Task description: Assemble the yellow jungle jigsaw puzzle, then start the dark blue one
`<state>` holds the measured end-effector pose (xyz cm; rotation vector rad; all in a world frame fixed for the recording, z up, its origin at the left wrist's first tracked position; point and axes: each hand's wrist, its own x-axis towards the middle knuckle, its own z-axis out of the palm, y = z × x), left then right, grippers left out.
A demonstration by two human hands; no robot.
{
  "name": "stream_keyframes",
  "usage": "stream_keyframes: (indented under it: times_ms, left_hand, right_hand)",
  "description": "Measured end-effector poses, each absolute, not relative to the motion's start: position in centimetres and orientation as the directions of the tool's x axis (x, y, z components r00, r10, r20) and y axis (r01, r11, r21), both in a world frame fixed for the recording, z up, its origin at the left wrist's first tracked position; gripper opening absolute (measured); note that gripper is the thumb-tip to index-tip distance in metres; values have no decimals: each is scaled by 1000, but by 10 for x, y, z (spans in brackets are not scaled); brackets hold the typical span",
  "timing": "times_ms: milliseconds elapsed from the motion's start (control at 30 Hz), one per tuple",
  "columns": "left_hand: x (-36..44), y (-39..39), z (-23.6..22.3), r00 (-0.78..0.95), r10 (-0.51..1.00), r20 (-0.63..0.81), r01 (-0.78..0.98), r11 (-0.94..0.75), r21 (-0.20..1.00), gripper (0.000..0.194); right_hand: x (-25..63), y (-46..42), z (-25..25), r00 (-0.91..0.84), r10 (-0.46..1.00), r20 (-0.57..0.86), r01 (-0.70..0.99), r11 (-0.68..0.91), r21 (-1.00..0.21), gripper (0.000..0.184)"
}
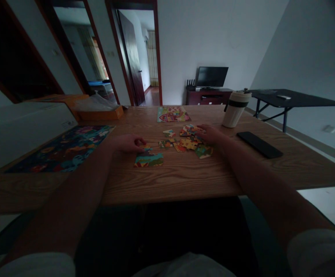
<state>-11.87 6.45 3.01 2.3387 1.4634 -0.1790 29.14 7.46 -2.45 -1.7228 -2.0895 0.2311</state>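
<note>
On the wooden table lies a small joined patch of colourful puzzle pieces. My left hand rests just behind it, fingers curled in a pinch on a small puzzle piece at the patch's top edge. To the right, a loose heap of puzzle pieces is spread out. My right hand lies on that heap, fingers bent down onto the pieces; what it grips is hidden.
A finished puzzle picture lies further back. A large dark puzzle board and an orange box sit at the left. A lidded cup and a black phone stand at the right.
</note>
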Motion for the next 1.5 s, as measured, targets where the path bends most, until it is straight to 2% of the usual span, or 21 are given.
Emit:
stream_keyframes:
  times_ms: [133,400,633,700,800,933,1000,1133,1267,1367,1500]
  left_hand:
    - [-117,62,32,445,841,-308,893,-388,229,73]
    - [-119,63,31,449,843,-296,889,-388,245,71]
    - [-117,62,30,441,851,-286,892,-380,245,74]
    - [-116,61,30,451,847,-282,887,-391,244,73]
    - [-113,59,30,472,834,-285,876,-406,261,66]
    - [-103,51,32,481,820,-310,870,-404,281,67]
    - [-98,47,34,484,811,-329,870,-406,279,71]
    - [-90,41,33,495,795,-350,866,-417,276,74]
    - [-90,43,30,510,788,-345,857,-431,282,74]
    - [-91,45,28,522,784,-336,849,-438,295,71]
    - [-90,43,30,519,785,-337,850,-432,302,70]
  right_hand:
    - [290,79,-31,-146,984,100,919,173,-355,55]
    - [285,69,-15,-47,996,78,971,64,-231,36]
    - [283,63,-7,210,965,157,971,-187,-150,63]
    - [280,66,-8,190,962,196,979,-170,-113,65]
    - [273,75,-14,47,984,173,997,-36,-69,69]
    - [266,87,-23,38,999,27,987,-33,-158,71]
    - [267,91,-25,36,999,8,975,-33,-218,67]
    - [271,88,-24,-44,997,59,964,58,-259,53]
    - [272,80,-18,-81,968,238,978,123,-167,38]
    - [271,75,-13,-96,925,369,981,150,-121,35]
    - [262,61,0,-130,866,483,969,214,-123,35]
